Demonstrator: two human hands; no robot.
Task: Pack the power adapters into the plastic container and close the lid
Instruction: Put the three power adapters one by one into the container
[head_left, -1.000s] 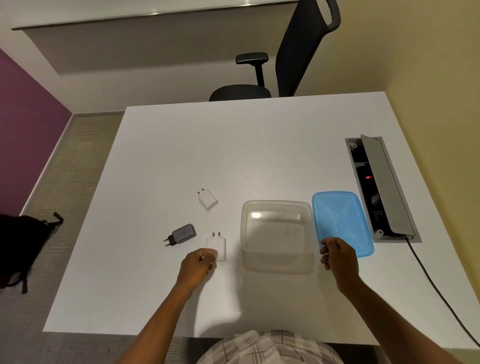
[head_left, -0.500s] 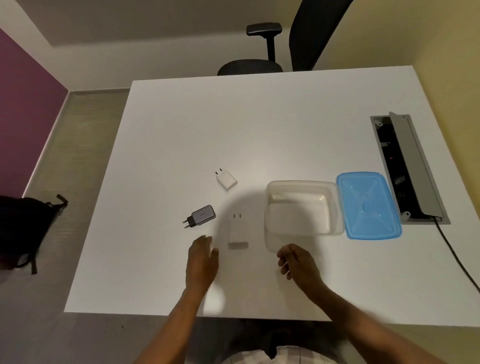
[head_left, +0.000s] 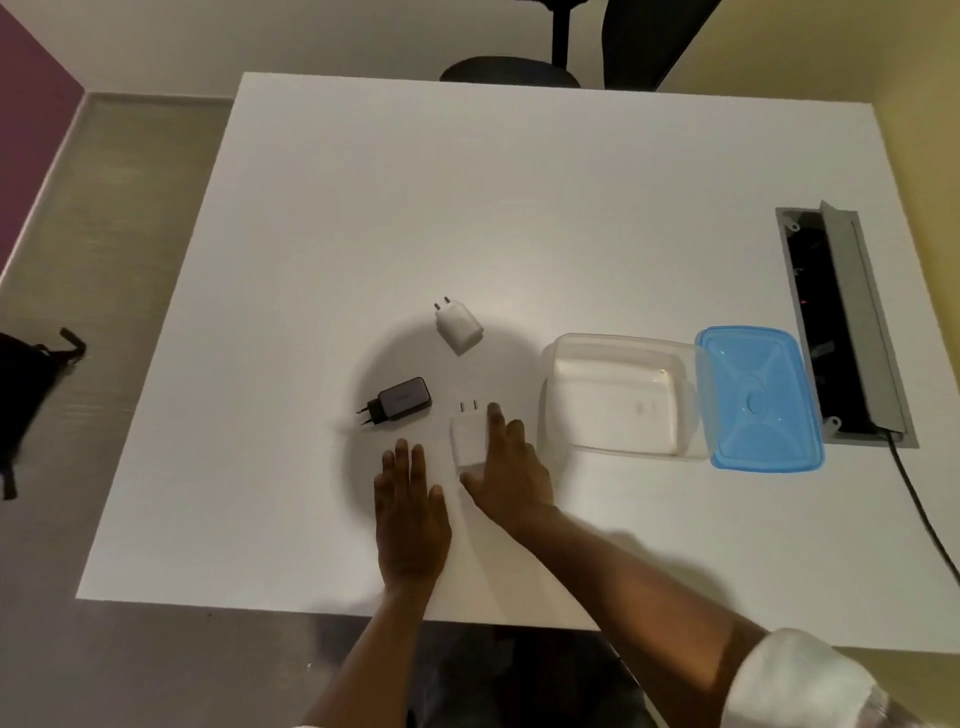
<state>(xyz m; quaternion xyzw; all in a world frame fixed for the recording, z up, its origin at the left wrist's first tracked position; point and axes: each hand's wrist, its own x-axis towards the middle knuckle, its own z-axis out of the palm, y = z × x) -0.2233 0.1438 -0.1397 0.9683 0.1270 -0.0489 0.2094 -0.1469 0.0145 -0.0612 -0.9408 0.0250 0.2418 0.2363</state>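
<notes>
Three power adapters lie on the white table (head_left: 519, 208): a small white one (head_left: 459, 328) farthest from me, a dark grey one (head_left: 397, 401) to the left, and a larger white one (head_left: 467, 439) nearest me. My right hand (head_left: 511, 470) touches the near white adapter, fingers along its right side and thumb at its near end, not closed around it. My left hand (head_left: 410, 514) rests flat and open on the table just left of it. The clear plastic container (head_left: 621, 395) stands open and empty to the right, with its blue lid (head_left: 758, 400) lying beside it.
A grey cable hatch (head_left: 852, 332) is set into the table at the right edge, with a black cord (head_left: 930, 519) running from it toward me. A black office chair (head_left: 561, 52) stands beyond the far edge. A black bag (head_left: 26, 395) lies on the floor at left.
My right hand moved left from the container's near edge to the near white adapter and now touches it. My left hand drew back and lies flat. The camera tilted further down.
</notes>
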